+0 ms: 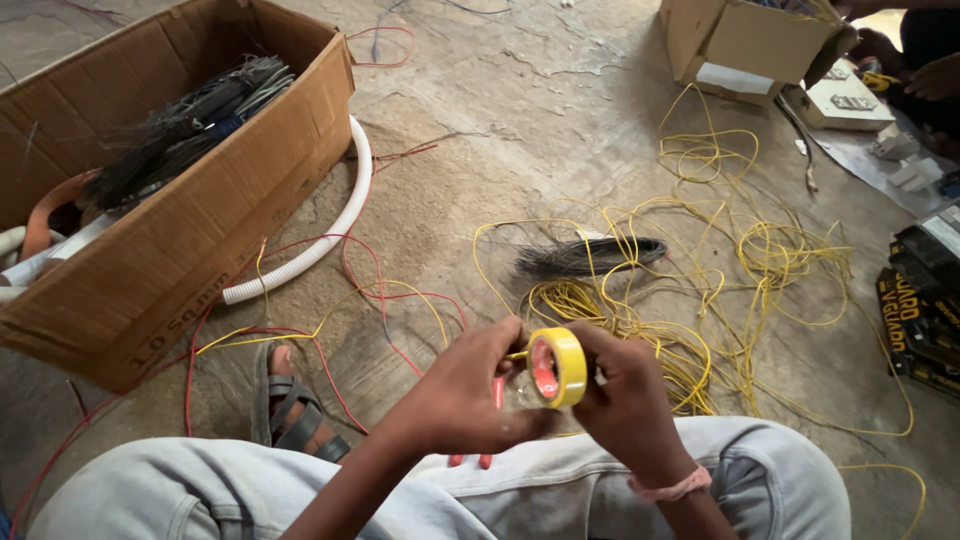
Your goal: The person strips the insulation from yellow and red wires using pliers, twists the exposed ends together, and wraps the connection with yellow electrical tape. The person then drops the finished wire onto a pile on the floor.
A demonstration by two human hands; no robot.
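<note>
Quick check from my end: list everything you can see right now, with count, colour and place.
tape roll: one, yellow, held between both hands
yellow wire: loose tangle, on the floor centre right
red wire: loose strands, on the floor centre left
black wire bundle: one, on the floor among the yellow wire
large box: one, brown cardboard, upper left, holding dark wires
white hose: one, ribbed, curving beside the large box
small box: one, brown cardboard, upper right
black packs: a stack, right edge
another person: partly seen, top right corner
sandal: one, grey, on the person's foot, lower left
left hand: on the tape roll
right hand: on the tape roll
</note>
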